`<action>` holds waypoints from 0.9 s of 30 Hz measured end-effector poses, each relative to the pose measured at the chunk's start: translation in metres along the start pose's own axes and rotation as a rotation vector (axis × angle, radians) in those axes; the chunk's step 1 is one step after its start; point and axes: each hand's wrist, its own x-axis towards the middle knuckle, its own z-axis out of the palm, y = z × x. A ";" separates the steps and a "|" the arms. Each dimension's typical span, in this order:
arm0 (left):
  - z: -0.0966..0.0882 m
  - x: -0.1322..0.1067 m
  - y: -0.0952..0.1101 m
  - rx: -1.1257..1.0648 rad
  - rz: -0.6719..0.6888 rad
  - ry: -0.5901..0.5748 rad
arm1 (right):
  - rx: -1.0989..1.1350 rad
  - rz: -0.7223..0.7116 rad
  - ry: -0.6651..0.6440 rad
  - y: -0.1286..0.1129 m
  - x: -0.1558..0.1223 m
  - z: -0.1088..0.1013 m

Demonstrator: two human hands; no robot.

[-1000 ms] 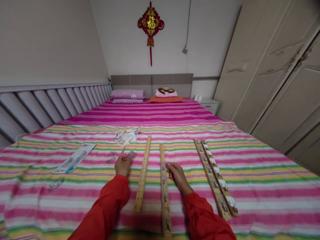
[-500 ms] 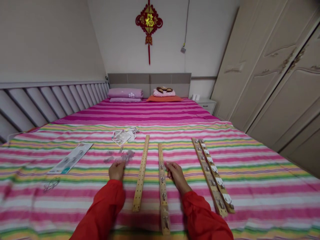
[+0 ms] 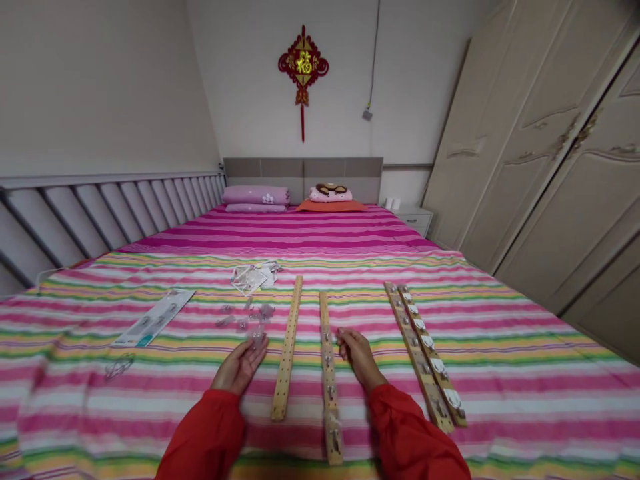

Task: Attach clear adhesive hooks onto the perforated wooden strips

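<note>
My left hand (image 3: 239, 367) is turned palm up, its fingertips pinching a clear adhesive hook (image 3: 258, 335). Beyond it, several more clear hooks (image 3: 266, 311) lie loose on the bedspread. My right hand (image 3: 359, 355) has its fingers curled together just right of a wooden strip with hooks (image 3: 331, 399); whether something small is in the fingers I cannot make out. That strip carries several clear hooks in a row, its far end bare. Between my hands, to the left of it, lies a wooden strip with rows of small holes (image 3: 287, 357).
At right lie a strip with clear hooks (image 3: 416, 353) and a strip with white hooks (image 3: 437, 365). A hook package (image 3: 154, 319) and a thin wire-like bundle (image 3: 120, 365) are at left. Opened packaging (image 3: 250, 279) lies farther back on the striped bedspread (image 3: 200, 447).
My left hand has rolled from back up to palm up and drawn back from the loose hooks with one clear hook. My right hand stays beside the strip. The view has tilted slightly upward.
</note>
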 end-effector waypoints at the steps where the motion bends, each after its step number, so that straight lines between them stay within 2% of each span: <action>1: 0.001 -0.003 0.001 -0.011 -0.014 -0.008 | 0.018 0.002 -0.003 -0.001 0.000 -0.001; 5: 0.005 -0.018 0.000 -0.066 -0.024 -0.045 | 0.063 0.015 0.027 -0.006 -0.005 -0.003; 9: 0.017 -0.035 -0.011 -0.045 -0.001 -0.126 | 0.013 -0.019 0.079 -0.016 -0.021 0.005; 12: 0.029 -0.044 -0.019 -0.070 -0.058 -0.218 | -0.007 -0.055 0.018 -0.025 -0.034 0.017; 15: 0.041 -0.050 -0.022 -0.152 -0.138 -0.252 | -0.041 -0.032 -0.051 -0.034 -0.046 0.031; 19: 0.046 -0.061 -0.025 -0.165 -0.254 -0.319 | -0.100 -0.058 -0.174 -0.049 -0.063 0.047; 22: 0.047 -0.072 -0.030 -0.023 -0.326 -0.295 | -0.176 -0.193 -0.208 -0.060 -0.077 0.056; 27: 0.053 -0.088 -0.034 0.145 -0.339 -0.235 | -0.427 -0.608 -0.228 -0.074 -0.094 0.060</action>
